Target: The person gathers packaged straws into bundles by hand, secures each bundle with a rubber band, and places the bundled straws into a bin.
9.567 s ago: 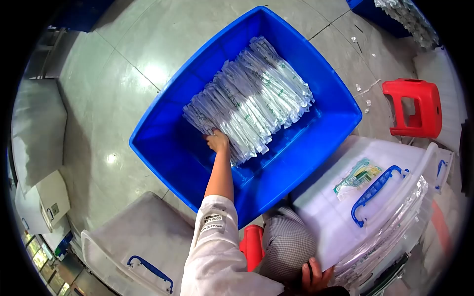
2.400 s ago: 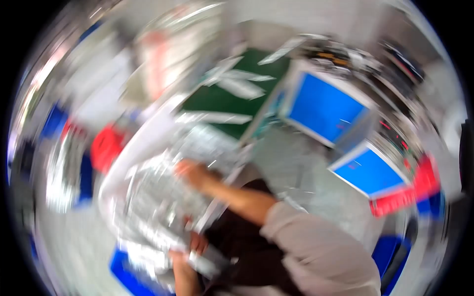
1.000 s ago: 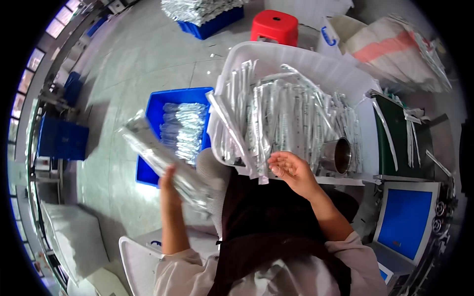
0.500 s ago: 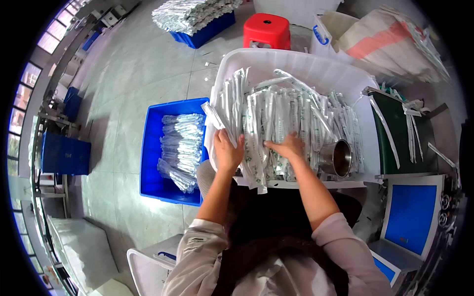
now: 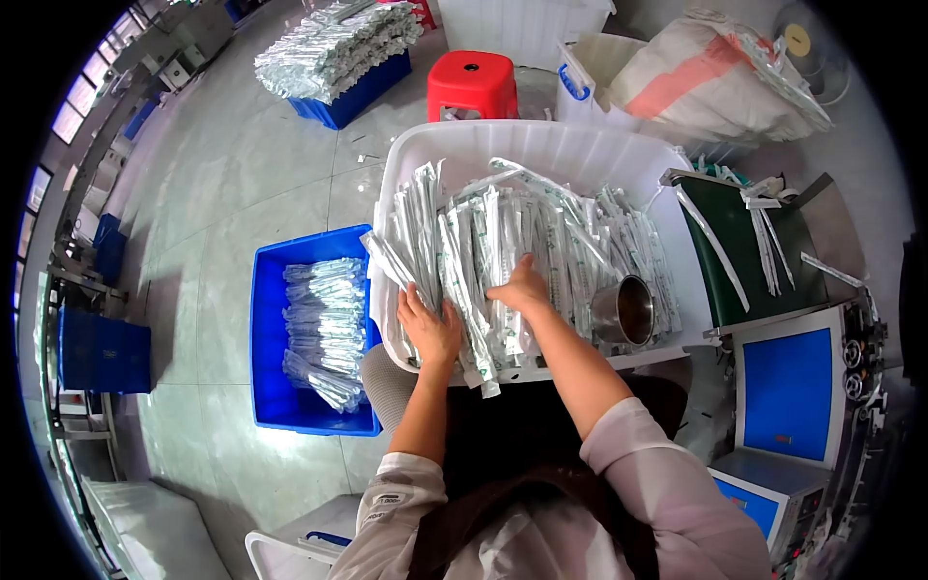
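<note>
Long, thin packets in clear and white wrappers (image 5: 512, 222) stand packed in rows in a white plastic tub (image 5: 541, 135) in front of me. My left hand (image 5: 428, 329) rests on the packets at the tub's near left, its fingers stretched out and the thumb apart. Just right of it, my right hand (image 5: 522, 288) lies over the middle packets, thumb pointing left and fingers spread forward. Between the hands, a few packets (image 5: 480, 358) slant over the tub's near rim. A steel cup (image 5: 623, 311) lies tilted on the packets at the right.
A blue bin (image 5: 266, 329) holding stacked packets stands left of the tub. Behind are a red stool (image 5: 472, 82) and another blue bin (image 5: 362, 85) heaped with packets. A green conveyor belt (image 5: 715, 246) adjoins the tub's right side; a woven sack (image 5: 706, 82) lies behind.
The whole view has shifted, so the tub and bins appear lower and further left. Both hands stay on the packets, with my right hand's fingers now reaching more directly forward.
</note>
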Motion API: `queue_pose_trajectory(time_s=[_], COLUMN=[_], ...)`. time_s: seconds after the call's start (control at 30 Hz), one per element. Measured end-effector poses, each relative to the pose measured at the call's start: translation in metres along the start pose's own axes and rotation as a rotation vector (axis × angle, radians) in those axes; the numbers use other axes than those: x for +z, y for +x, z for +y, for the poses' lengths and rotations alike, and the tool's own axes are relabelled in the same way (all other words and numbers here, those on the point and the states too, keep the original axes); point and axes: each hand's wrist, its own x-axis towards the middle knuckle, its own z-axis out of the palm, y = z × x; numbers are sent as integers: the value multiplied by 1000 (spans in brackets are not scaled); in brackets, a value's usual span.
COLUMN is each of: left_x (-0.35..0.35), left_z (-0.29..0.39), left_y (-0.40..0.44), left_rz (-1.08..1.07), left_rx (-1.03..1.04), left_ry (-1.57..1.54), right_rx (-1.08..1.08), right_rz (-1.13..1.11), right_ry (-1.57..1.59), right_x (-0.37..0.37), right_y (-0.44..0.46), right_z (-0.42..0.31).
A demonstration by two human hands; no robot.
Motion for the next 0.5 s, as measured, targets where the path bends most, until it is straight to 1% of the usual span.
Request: queue_pose_trajectory(time_s=[0.07,0.1,0.13,0.2,0.23,0.3,0.33,0.4,0.47,0.5], left_x=[-6,-8,-10,-13,-19,-36,-47,-45,-34,-23], left_z=[-3,-4,-5,-5,5,28,46,69,93,98], left_y=[0,1,2,4,7,12,17,9,8,10], left_rz=[-44,-64,-60,-124,-116,40,108,-163,-801,-972], left_rx=[25,17,17,-39,-35,53,199,187,-335,-649], left_ry=[-36,-60,-62,-138,-144,-62,-118,-494,-703,-942], right_rx=[-89,-100,-120,-19,-26,-95,-94,-246,-249,-180], right_rz=[-74,-3,-71,-176,-169,-91,-88,-126,-150,-193], right_ry=[50,121,308,422,420,384,383,576,620,709], right_x=[-14,-14,-1,-31,-41,-56,-69,-92,-82,-71], right_y=[1,10,44,37,34,20,2,-37,-39,-40], right_z=[13,26,54,59,61,68,67,64,93,110])
